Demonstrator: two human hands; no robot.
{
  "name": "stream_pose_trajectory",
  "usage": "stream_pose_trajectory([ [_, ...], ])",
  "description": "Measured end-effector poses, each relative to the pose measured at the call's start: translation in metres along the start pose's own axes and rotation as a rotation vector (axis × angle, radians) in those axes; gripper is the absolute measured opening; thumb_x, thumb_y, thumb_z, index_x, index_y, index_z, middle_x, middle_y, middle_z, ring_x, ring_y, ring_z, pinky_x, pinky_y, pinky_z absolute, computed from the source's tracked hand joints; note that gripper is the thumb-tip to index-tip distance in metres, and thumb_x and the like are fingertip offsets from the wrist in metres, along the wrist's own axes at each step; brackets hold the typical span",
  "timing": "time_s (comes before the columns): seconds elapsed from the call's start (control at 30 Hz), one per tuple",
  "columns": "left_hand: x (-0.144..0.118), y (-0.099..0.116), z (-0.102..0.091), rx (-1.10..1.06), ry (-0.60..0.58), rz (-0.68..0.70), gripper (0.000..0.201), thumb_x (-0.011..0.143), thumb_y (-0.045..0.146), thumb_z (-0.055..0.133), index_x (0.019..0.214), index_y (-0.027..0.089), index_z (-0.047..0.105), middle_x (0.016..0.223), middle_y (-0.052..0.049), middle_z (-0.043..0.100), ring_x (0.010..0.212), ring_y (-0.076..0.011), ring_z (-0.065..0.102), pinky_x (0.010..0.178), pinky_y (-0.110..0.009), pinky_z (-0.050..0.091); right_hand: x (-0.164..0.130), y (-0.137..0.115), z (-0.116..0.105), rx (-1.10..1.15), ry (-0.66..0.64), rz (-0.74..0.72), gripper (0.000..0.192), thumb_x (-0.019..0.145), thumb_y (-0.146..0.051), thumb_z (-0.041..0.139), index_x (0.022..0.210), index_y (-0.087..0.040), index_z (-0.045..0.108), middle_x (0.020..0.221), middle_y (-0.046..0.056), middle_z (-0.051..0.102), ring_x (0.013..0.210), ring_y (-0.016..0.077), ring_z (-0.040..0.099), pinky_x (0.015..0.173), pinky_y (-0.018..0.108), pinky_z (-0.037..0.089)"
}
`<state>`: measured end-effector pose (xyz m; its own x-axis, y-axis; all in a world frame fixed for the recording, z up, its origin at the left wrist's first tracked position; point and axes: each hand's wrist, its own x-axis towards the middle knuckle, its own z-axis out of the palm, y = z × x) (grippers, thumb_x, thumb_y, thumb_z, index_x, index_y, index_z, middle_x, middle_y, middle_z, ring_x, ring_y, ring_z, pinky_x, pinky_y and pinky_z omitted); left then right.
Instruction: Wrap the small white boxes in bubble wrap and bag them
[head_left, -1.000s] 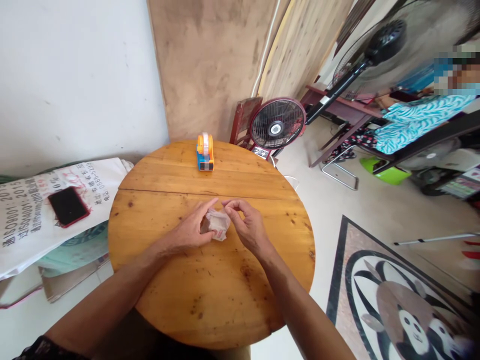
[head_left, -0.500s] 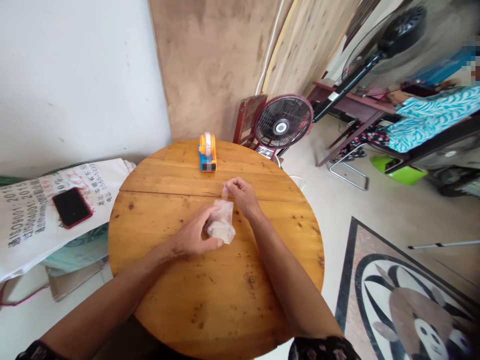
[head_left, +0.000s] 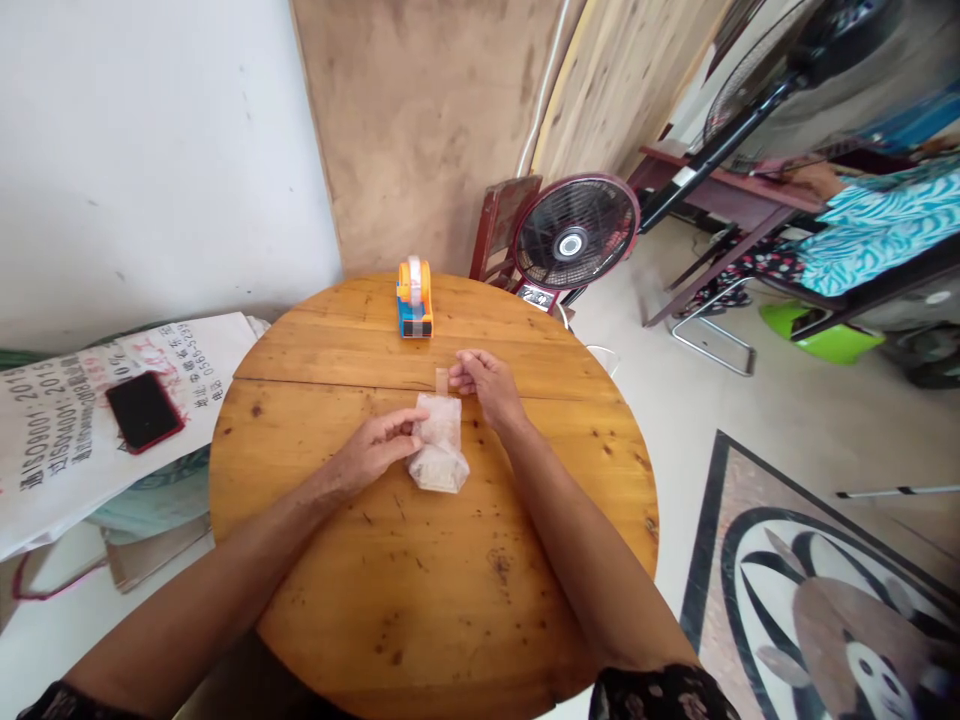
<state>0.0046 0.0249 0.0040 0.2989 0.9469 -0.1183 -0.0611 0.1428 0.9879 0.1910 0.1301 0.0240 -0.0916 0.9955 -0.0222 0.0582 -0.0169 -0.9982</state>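
A small package in whitish translucent wrapping [head_left: 441, 440] lies on the round wooden table [head_left: 450, 590]. From its far edge sticks up a short strip of clear tape [head_left: 442, 381]. My left hand [head_left: 379, 450] holds the package's left edge, with the thumb and forefinger touching it. Just right of the tape strip is my right hand [head_left: 487, 388], its fingers loosely bent and slightly apart, with nothing visible in them. A blue and orange tape dispenser [head_left: 415, 300] with a roll of tape stands farther back on the table.
A black phone with a red edge [head_left: 144, 411] lies on a printed white sack [head_left: 52, 440] at the left. Behind the table stand a fan [head_left: 574, 240] and a wooden chair [head_left: 499, 225]. Another person in a blue patterned garment [head_left: 885, 230] sits at a desk.
My right fingers have come off the tape strip and moved slightly right. My left hand has drawn left, from around the package to its left edge. The package now sits straighter.
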Motion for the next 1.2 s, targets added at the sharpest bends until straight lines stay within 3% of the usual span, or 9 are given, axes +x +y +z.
stream_pose_trajectory([
  [0.1,0.001,-0.002,0.002,-0.086,0.011,0.002,0.052,0.076,0.031,0.070,0.124,0.013,0.062,0.111,-0.010,0.070,0.102,-0.0250,0.062,0.091,-0.038,0.046,-0.020,-0.009,-0.006,-0.043,0.027,-0.067,0.029,0.078,-0.047,0.064,0.073,-0.020,0.055,0.059,-0.004,0.056,0.049,0.0082,0.048,0.048,0.021,0.037],
  [0.17,0.002,-0.001,0.003,-0.123,0.007,0.012,0.052,0.075,0.028,0.071,0.124,0.014,0.062,0.112,-0.011,0.071,0.103,-0.0255,0.063,0.091,-0.038,0.046,-0.037,-0.014,-0.008,-0.107,-0.086,-0.111,0.026,0.079,-0.045,0.064,0.074,-0.020,0.057,0.056,-0.005,0.053,0.049,0.0091,0.048,0.050,0.022,0.039],
  [0.23,0.002,-0.001,0.003,-0.150,0.000,0.033,0.050,0.074,0.025,0.071,0.122,0.015,0.063,0.112,-0.010,0.071,0.103,-0.0254,0.064,0.092,-0.038,0.046,-0.051,-0.014,-0.007,-0.135,-0.245,-0.092,0.023,0.078,-0.042,0.064,0.073,-0.020,0.059,0.056,-0.005,0.054,0.050,0.0095,0.048,0.052,0.023,0.040],
  [0.3,0.002,0.000,0.003,-0.182,-0.008,0.061,0.047,0.072,0.022,0.071,0.119,0.016,0.065,0.111,-0.009,0.072,0.102,-0.0249,0.065,0.092,-0.038,0.047,-0.060,-0.008,-0.003,-0.161,-0.320,-0.060,0.021,0.078,-0.039,0.062,0.069,-0.019,0.059,0.055,-0.005,0.053,0.049,0.0094,0.047,0.052,0.023,0.039],
  [0.5,0.003,-0.001,0.003,-0.284,-0.002,0.099,0.049,0.069,0.015,0.071,0.117,0.018,0.068,0.110,-0.008,0.073,0.104,-0.0248,0.065,0.093,-0.038,0.047,-0.061,0.014,0.007,-0.356,-0.204,-0.075,0.018,0.075,-0.035,0.058,0.073,-0.018,0.063,0.065,-0.001,0.062,0.059,0.0121,0.054,0.056,0.023,0.042],
  [0.8,0.002,-0.007,0.005,-0.374,-0.001,0.078,0.052,0.069,0.015,0.073,0.120,0.020,0.068,0.118,-0.009,0.072,0.110,-0.0261,0.064,0.098,-0.040,0.045,-0.065,0.006,0.011,-0.618,-0.107,-0.127,0.027,0.074,-0.045,0.067,0.068,-0.019,0.061,0.064,0.000,0.062,0.060,0.0126,0.052,0.056,0.024,0.038],
  [1.0,0.001,-0.001,0.005,-0.326,-0.017,0.131,0.046,0.072,0.019,0.072,0.118,0.019,0.069,0.113,-0.009,0.073,0.106,-0.0254,0.067,0.095,-0.040,0.047,-0.062,0.009,0.004,-0.354,-0.223,0.001,0.017,0.079,-0.032,0.053,0.067,-0.020,0.055,0.056,-0.002,0.059,0.050,0.0119,0.052,0.052,0.024,0.040],
  [1.2,-0.001,-0.001,0.003,0.017,0.045,0.106,0.041,0.075,0.020,0.063,0.115,0.015,0.070,0.101,-0.008,0.075,0.090,-0.0209,0.068,0.081,-0.033,0.051,-0.058,0.003,-0.010,-0.176,-0.260,0.129,0.021,0.077,-0.040,0.056,0.072,-0.020,0.055,0.052,-0.003,0.059,0.041,0.0085,0.042,0.043,0.021,0.030],
])
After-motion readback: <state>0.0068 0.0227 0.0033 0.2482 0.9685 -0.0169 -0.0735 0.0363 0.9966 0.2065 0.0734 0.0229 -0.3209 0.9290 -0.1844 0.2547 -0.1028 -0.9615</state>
